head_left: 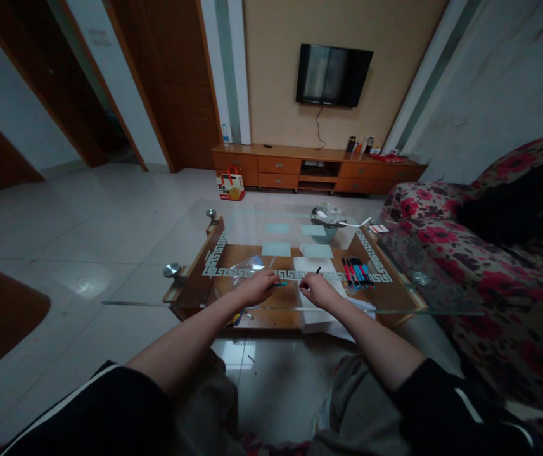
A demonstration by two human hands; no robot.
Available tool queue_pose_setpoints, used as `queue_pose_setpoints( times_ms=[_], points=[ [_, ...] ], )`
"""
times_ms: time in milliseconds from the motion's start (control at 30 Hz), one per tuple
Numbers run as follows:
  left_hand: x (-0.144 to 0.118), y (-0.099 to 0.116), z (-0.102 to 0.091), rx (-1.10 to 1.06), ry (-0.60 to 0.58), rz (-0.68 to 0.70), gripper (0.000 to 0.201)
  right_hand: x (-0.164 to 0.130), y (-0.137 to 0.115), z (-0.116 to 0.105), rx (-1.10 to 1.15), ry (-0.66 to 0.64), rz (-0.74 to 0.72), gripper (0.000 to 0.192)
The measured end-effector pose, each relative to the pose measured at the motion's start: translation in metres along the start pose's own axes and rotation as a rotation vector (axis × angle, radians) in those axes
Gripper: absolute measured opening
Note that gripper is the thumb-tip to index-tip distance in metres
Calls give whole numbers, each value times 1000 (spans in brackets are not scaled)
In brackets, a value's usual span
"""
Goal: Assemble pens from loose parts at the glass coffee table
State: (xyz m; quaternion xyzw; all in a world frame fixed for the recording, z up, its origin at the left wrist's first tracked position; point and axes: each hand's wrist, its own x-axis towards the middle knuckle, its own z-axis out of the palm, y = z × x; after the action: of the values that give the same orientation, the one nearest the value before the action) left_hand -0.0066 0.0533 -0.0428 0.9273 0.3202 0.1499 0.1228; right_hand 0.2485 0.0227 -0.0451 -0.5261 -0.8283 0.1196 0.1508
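On glass desk (pixel 195 253): left hand (pixel 258 286) fingers clamped on blue pen (pixel 279 284); right hand (pixel 316 290) fingers pinching black pen (pixel 317 270); more pens (pixel 357 272) just right.

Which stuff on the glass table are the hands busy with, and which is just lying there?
In hand:
left hand holding a blue pen
right hand holding a dark pen
white paper under the right hand

Lying about:
row of pens
clear plastic bag
basket
glass table
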Motion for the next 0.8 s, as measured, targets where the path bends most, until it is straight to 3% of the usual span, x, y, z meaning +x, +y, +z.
queue_pose_setpoints(
  times_ms=[367,800],
  points=[
    [1,6,-7,31,17,-22,18,-2,-2,-3,20,62,26,7],
    [3,12,-2,-58,61,-16,12,-2,-23,-17,230,368,-92,13]
  ],
)
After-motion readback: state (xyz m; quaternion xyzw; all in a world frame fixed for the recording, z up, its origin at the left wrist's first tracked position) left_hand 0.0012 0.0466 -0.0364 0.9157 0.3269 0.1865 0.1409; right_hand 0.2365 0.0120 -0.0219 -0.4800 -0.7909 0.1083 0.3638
